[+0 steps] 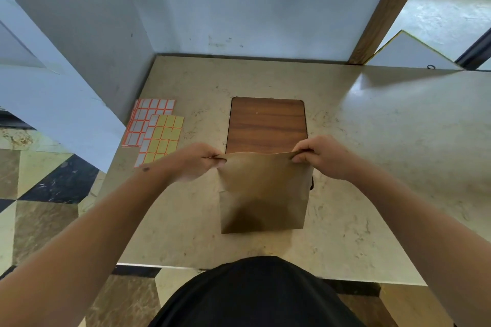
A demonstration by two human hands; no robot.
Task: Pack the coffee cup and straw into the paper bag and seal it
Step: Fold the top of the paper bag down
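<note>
Hands met at the top of the brown paper bag, which stood upright on the beige stone tabletop directly ahead of the person. The left hand pinched the bag's upper left corner between curled fingers and thumb, and the right hand pinched the upper right corner the same way, so the top edge ran taut between them with its mouth pressed flat and closed. The bag's base rested on the stone, near the tabletop's front edge. Whether a cup or straw sat inside could not be told, since the paper hid everything.

Just behind the bag, a dark wooden panel lay set into the tabletop, its near end covered by the bag's top. To the left, two sheets of labels lay flat and overlapping: a white sticker sheet with orange borders, and a yellow sticker sheet partly over it. A black shirt filled the bottom of the view.
</note>
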